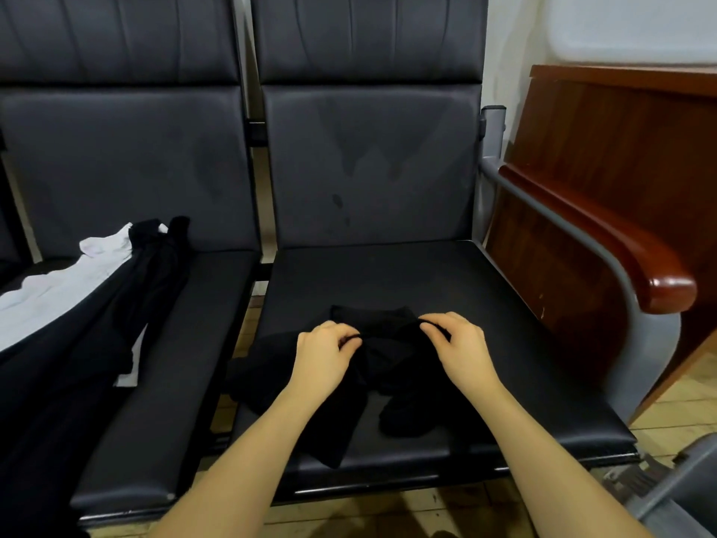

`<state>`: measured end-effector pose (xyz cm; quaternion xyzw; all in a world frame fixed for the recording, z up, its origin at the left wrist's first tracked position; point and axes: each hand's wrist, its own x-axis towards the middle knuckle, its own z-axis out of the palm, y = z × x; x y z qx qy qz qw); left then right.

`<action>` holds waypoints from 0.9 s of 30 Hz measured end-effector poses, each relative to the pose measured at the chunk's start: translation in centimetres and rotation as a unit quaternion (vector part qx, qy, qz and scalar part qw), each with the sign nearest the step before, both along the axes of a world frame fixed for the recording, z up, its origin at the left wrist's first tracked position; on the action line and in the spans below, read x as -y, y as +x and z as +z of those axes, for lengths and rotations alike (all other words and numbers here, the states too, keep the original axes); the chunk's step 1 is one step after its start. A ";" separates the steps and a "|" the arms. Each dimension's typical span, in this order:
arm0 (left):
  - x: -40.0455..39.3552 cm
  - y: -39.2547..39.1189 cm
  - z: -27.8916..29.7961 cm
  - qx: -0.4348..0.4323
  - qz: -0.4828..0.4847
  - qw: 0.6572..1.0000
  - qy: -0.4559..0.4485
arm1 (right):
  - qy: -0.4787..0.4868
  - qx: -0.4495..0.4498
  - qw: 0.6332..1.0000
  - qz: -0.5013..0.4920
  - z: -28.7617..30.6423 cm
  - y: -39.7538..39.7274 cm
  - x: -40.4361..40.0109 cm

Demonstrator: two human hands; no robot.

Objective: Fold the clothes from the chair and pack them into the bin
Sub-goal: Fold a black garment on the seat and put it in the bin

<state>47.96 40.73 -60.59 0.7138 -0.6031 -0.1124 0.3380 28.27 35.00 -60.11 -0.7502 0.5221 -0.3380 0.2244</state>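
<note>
On the right-hand seat (485,304) of the chair row, a black garment (388,363) is lying bunched up. Its top edge is pinched by the left hand (322,355) and by the right hand (459,347), one at each side. The folding step seems to be just starting. Next, the cloth likely needs to be pulled flat. More clothes (77,304) are piled on the left seat. No bin is seen.

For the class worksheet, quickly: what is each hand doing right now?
Left hand: fingers curled, pinching the black garment.
Right hand: fingers curled, pinching the same black garment's edge.
</note>
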 end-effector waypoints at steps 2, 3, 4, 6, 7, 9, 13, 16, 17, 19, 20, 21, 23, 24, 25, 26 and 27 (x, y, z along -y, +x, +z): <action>0.0 0.2 1.2 -0.060 0.014 0.997 -0.051 | -0.034 0.013 0.999 0.011 0.8 -0.1 -0.2; -0.1 0.3 1.9 -0.073 0.020 0.995 -0.071 | -0.053 0.016 0.998 0.014 1.2 -0.1 -0.3; -0.2 0.4 2.6 -0.077 0.024 0.993 -0.087 | -0.071 0.019 0.997 0.017 1.7 -0.1 -0.4; -0.5 0.7 3.8 -0.072 0.027 0.990 -0.116 | -0.089 0.036 0.995 0.012 2.5 -0.1 -0.7; -0.8 0.8 4.4 -0.075 0.028 0.988 -0.130 | -0.094 0.051 0.994 0.005 2.8 -0.1 -0.9; -1.2 0.9 5.4 -0.103 0.029 0.983 -0.151 | -0.109 0.085 0.990 -0.007 3.4 0.0 -1.4; -2.6 1.2 6.8 -0.150 0.023 0.973 -0.172 | -0.134 0.122 0.983 0.016 4.8 0.3 -3.0; -3.8 1.5 7.3 -0.168 0.012 0.970 -0.176 | -0.154 0.128 0.979 0.035 5.6 0.4 -4.1; -4.3 1.7 7.5 -0.176 0.009 0.969 -0.174 | -0.150 0.142 0.978 0.038 5.8 0.5 -4.5; -5.1 2.0 7.9 -0.177 0.003 0.969 -0.173 | -0.126 0.183 0.974 0.044 6.5 0.7 -5.2; -5.5 2.1 8.1 -0.164 0.000 0.971 -0.176 | -0.113 0.200 0.972 0.051 7.0 0.8 -5.7; -5.9 2.4 8.2 -0.143 -0.004 0.973 -0.180 | -0.101 0.209 0.971 0.063 7.4 0.9 -6.1; -6.6 3.0 8.3 -0.105 -0.009 0.977 -0.186 | -0.068 0.209 0.970 0.105 8.3 1.3 -7.0; -7.0 3.3 8.3 -0.100 -0.008 0.977 -0.186 | -0.037 0.207 0.968 0.134 8.6 1.5 -7.4; -7.3 3.6 8.4 -0.102 -0.002 0.977 -0.186 | 0.002 0.207 0.965 0.163 8.8 1.7 -7.7; -7.6 4.0 8.3 -0.108 0.007 0.977 -0.186 | 0.039 0.202 0.961 0.187 8.7 2.0 -7.9; -7.8 4.4 8.3 -0.115 0.018 0.976 -0.185 | 0.062 0.188 0.960 0.199 8.4 2.2 -8.0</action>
